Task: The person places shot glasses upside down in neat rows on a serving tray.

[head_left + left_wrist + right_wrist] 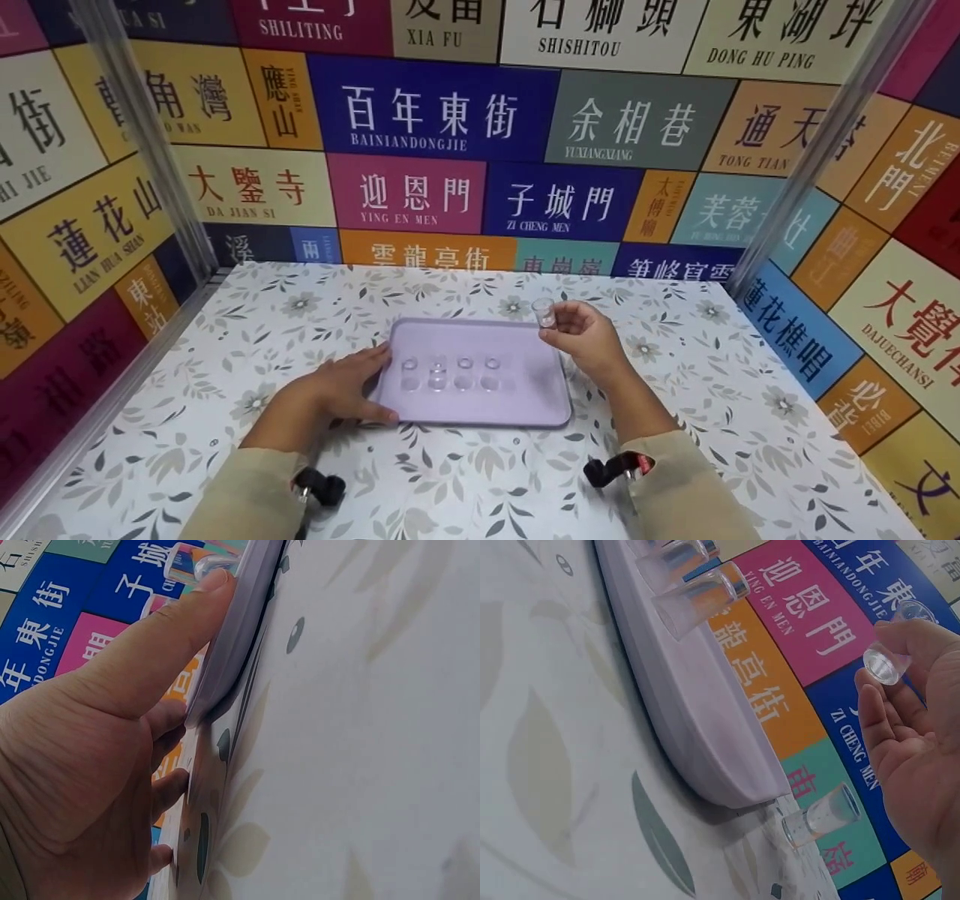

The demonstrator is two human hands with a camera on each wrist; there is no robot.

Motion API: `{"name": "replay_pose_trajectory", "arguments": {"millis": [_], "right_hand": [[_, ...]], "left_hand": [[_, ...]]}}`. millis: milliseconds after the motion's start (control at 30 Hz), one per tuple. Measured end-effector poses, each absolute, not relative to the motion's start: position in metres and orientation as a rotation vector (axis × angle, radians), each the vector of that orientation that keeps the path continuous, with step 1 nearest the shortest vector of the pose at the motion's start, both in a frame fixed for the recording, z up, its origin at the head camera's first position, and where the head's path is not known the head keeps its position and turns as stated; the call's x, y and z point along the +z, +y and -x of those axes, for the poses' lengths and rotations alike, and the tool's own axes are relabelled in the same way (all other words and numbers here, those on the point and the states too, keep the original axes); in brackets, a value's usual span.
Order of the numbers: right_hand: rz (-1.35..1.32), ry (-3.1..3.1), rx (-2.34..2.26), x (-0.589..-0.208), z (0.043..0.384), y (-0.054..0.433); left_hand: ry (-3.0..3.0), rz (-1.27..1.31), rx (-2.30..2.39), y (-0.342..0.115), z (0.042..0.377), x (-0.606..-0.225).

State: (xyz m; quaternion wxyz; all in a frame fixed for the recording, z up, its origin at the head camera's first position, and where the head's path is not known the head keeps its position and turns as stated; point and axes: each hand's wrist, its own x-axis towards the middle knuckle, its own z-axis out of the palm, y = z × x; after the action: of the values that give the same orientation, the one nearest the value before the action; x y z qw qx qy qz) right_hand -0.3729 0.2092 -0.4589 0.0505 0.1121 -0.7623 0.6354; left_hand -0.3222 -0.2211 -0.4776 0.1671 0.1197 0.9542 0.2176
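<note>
My right hand [589, 341] pinches a small clear shot glass [544, 313] between thumb and fingers, above the far right corner of a lilac tray [525, 405]. In the right wrist view the held glass [885, 664] tilts, its round end toward the camera. Several clear glasses [463, 375] stand in a row on the tray, narrow ends up; the second from the left looks different in outline. My left hand [341, 386] rests at the tray's left end, thumb along the near rim and fingers at the left side, extended. In the left wrist view the thumb [161, 637] touches the tray rim.
Another clear glass [821, 817] stands on the table beside the tray, wider end up; my right hand seems to hide it from the head camera. A floral cloth [480, 480] covers the table. Walls with coloured place-name panels [431, 105] enclose the back and sides.
</note>
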Motion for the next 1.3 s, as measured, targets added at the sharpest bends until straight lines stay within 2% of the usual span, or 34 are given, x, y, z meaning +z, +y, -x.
{"name": "replay_pose_trajectory", "arguments": {"millis": [300,1300], "right_hand": [[-0.438,-2.362,1.936,-0.458,0.358,0.211],[-0.457,-2.598,1.780,-0.471,0.356,0.191]], "left_hand": [[2.727,-0.411,0.600,-0.221,0.320,-0.475],[2.740,-0.462,0.601,-0.222,0.317,-0.472]]}}
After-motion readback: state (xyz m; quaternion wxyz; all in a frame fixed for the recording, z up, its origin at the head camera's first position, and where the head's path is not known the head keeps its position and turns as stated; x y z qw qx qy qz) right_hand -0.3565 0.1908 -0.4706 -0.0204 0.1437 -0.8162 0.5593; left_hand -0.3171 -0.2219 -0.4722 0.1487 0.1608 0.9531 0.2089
